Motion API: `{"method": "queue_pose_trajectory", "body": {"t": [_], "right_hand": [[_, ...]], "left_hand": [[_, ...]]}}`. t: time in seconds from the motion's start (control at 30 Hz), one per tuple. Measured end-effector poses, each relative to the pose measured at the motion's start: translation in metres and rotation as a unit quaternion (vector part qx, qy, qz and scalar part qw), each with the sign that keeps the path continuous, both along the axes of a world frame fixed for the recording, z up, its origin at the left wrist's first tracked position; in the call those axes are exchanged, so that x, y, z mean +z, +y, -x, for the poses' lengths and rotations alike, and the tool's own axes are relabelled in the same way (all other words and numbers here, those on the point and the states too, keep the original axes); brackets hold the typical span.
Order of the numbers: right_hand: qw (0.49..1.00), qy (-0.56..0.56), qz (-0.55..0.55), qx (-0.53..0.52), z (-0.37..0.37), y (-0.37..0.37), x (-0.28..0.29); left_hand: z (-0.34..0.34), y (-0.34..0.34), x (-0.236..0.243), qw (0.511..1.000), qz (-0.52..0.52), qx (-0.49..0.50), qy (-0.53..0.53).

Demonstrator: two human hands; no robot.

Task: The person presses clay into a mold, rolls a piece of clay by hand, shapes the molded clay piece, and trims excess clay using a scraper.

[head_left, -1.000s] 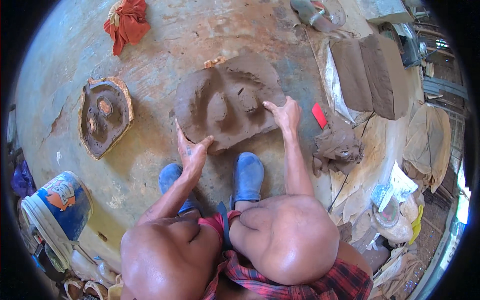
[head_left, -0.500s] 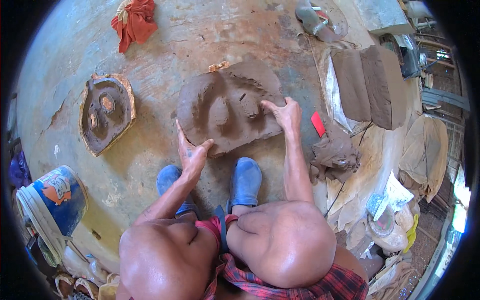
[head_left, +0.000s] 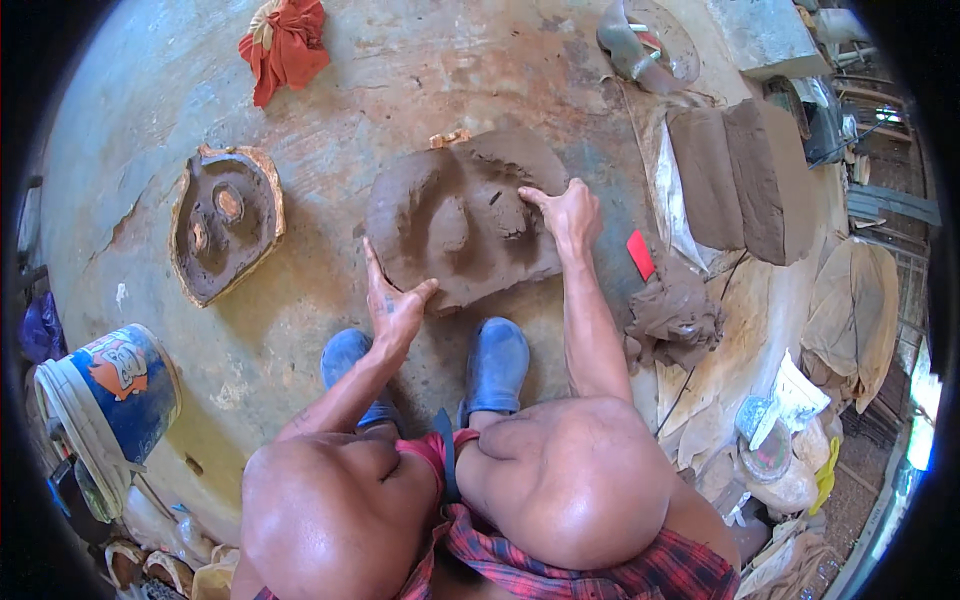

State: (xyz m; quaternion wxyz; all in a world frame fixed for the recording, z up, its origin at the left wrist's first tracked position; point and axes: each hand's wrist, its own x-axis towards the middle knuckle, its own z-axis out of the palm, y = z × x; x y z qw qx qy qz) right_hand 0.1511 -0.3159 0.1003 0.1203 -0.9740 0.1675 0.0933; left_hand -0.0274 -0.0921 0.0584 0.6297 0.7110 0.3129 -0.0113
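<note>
A wide slab of wet brown clay (head_left: 470, 270) sags over a form in front of my feet, with two raised mounds inside a sunken outline. My left hand (head_left: 393, 305) grips its near left edge, thumb on top and fingers along the outside. At the right edge my right hand (head_left: 570, 215) holds the slab, its thumb pressed on the clay near the right mound and the other fingers hidden beyond the rim. A bit of the orange-brown form (head_left: 450, 139) pokes out at the far edge. Beside it on the left lies a clay-lined mold (head_left: 236, 246) with a rough tan rim.
Flat clay slabs (head_left: 722, 180) lie at the right on a white sheet. Nearer are a red scraper (head_left: 640, 255) and a clay lump (head_left: 678, 308). A blue and white bucket (head_left: 130, 390) stands at left; a red cloth (head_left: 287, 50) lies far left. My blue clogs (head_left: 497, 362) are close to the slab.
The view has shifted slightly, so most things sit a little farther right. My right thumb lies a little higher on the clay; both hands keep hold of the slab.
</note>
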Motion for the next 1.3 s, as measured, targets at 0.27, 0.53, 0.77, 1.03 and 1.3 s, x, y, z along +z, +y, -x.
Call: {"method": "queue_pose_trajectory", "body": {"t": [0.27,0.53,0.77,1.03,1.3], "right_hand": [[0.999,-0.027,-0.001,0.029,-0.008,0.000,-0.001],[0.997,-0.034,-0.008,0.069,-0.006,0.010,0.000],[0.994,-0.046,0.031,0.094,-0.003,0.024,-0.004],[0.992,-0.040,0.026,0.117,-0.014,0.036,-0.005],[0.992,0.030,0.017,0.121,-0.030,0.049,0.000]], "left_hand": [[-0.002,-0.001,0.001,0.999,-0.045,-0.004,-0.007],[-0.006,0.013,-0.019,0.999,0.003,0.025,-0.025],[-0.006,0.016,-0.011,0.998,0.033,0.040,-0.020],[-0.036,0.037,0.001,1.000,-0.001,0.017,0.007],[-0.039,0.048,-0.017,0.995,-0.092,-0.009,0.029]]}}
